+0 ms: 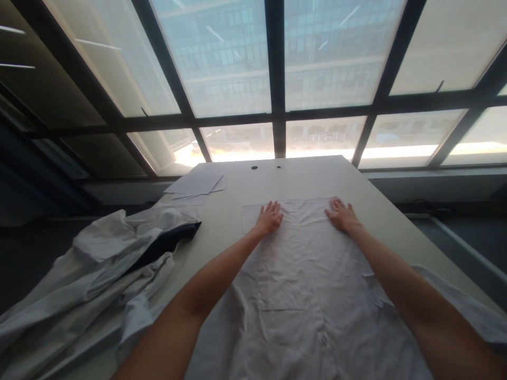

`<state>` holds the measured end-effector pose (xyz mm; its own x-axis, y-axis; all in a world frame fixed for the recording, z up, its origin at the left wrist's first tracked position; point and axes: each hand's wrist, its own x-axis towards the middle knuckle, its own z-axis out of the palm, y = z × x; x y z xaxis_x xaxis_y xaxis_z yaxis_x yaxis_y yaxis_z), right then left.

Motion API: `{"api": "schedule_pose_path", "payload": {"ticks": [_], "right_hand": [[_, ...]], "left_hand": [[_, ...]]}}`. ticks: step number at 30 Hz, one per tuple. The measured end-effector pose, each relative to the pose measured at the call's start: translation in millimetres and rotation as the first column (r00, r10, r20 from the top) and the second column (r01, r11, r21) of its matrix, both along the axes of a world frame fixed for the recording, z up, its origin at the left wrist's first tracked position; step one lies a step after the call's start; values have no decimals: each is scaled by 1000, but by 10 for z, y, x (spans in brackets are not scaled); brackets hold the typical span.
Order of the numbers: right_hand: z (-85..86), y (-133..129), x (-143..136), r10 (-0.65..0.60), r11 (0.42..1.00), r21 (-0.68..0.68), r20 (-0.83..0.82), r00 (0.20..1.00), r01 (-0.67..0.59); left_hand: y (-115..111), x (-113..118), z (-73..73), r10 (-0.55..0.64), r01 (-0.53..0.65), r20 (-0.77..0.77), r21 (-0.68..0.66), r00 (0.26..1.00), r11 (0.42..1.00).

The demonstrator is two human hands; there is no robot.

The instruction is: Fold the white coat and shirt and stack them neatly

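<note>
A white button-front garment (pixel 293 274) lies spread on the white table (pixel 222 221), its surface wrinkled, with a pocket-like slit on its left half. My left hand (pixel 270 216) rests on the garment near its far left edge, fingers stretched out and pointing away. At the far right corner of the cloth, my right hand (pixel 341 214) presses down with its fingers apart. Both arms reach forward over the garment. Its near end runs out of the bottom of the view.
A heap of white clothing with a dark piece (pixel 166 245) lies at the table's left side. Behind it are several sheets of paper (pixel 194 183). Two small round holes pierce the table's far end. Large dark-framed windows (pixel 278 79) stand beyond.
</note>
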<state>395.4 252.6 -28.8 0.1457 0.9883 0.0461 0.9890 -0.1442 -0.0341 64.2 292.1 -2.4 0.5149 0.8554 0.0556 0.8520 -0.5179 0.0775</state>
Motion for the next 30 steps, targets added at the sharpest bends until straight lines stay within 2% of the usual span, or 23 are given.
{"api": "schedule_pose_path", "payload": {"ticks": [3,5,7,10,12,14,16,18,23,26,30], "right_hand": [[77,-4,-239,108,987,114,32,994,-111],[141,-15,-544,237,959,169,-29,971,-229],[203,-22,-915,422,904,155,-156,893,-399],[272,14,-1413,650,754,121,-276,708,-645],[289,93,-1601,703,690,72,-298,645,-720],[278,216,-1647,709,674,18,-299,639,-739],[244,363,-1579,683,699,-15,-281,674,-715],[207,506,-1454,638,747,-34,-245,730,-664],[183,723,-1164,487,864,-54,-168,857,-501],[180,681,-1033,388,922,53,-125,913,-384],[99,353,-900,268,956,151,-108,957,-251]], "left_hand": [[-337,397,-136,-161,160,53,21,986,987],[-481,525,-193,-199,197,80,33,977,980],[-543,561,-210,-217,214,90,43,972,976],[-541,551,-194,-248,245,59,40,967,969],[-528,547,-184,-252,252,32,23,967,968],[-528,547,-183,-244,243,30,31,969,969],[-541,547,-183,-234,231,49,65,971,971],[-560,543,-177,-219,212,70,90,973,973],[-576,533,-147,-205,202,78,54,976,978],[-561,537,-154,-186,186,67,12,980,982],[-540,548,-191,-137,137,54,10,989,991]]}}
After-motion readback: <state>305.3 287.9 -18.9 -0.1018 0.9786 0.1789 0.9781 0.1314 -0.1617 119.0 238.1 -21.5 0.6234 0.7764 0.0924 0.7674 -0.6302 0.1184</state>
